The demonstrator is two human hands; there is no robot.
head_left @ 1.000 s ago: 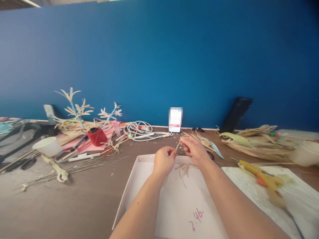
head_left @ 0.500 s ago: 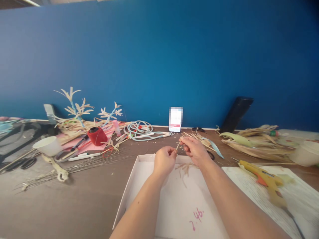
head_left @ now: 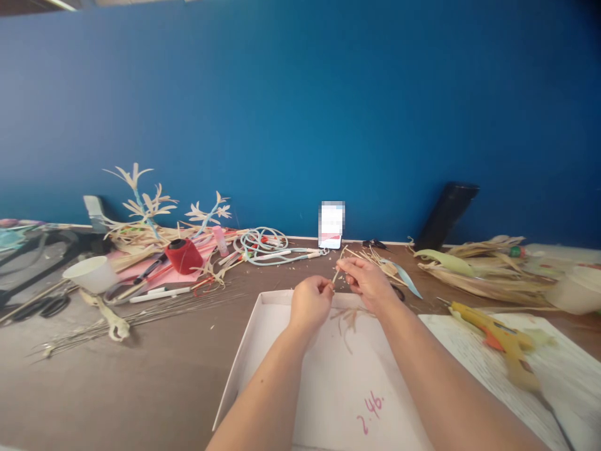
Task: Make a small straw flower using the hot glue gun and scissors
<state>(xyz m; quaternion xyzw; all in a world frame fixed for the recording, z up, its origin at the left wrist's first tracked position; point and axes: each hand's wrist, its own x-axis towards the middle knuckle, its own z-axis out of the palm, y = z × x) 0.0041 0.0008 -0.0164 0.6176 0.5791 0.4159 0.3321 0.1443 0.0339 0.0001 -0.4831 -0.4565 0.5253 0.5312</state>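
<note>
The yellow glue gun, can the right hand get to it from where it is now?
Probably yes. The glue gun lies in the open on the white sheet, on the right hand's own side, nothing between them. But that hand is pinching a thin straw strip.

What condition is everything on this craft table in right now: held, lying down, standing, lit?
left hand: pinching the thin straw strip
right hand: pinching the same strip
straw strip: held between both hands, above the tray
white tray: lying flat, a few straw bits inside
glue gun: lying on its side
phone: propped upright, screen lit
white cup: tipped on its side
</note>
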